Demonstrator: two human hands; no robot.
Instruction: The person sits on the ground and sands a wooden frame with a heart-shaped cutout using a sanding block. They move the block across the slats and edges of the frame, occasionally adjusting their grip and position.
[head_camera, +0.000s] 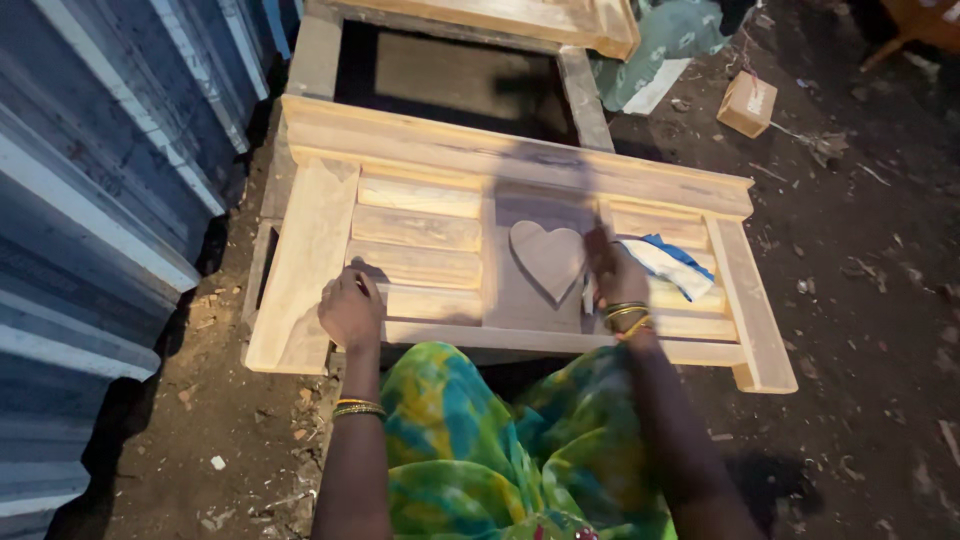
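A pale unfinished wooden headboard panel (420, 160) lies flat before me, with horizontal slats and a carved heart (546, 258) in its middle. My left hand (351, 308) rests palm down on the lower left slats, holding nothing. My right hand (615, 275) presses against the panel just right of the heart; a small pale piece seems to sit under its fingers, though I cannot make out what it is. A white and blue cloth (667, 263) lies on the slats beside that hand. Bangles circle both wrists.
A corrugated blue metal wall (90, 180) runs along the left. Another wooden frame (470, 70) lies behind the panel. On the dirt ground at the right sit a small cardboard box (747, 102), a green bag (670, 40) and scattered wood scraps.
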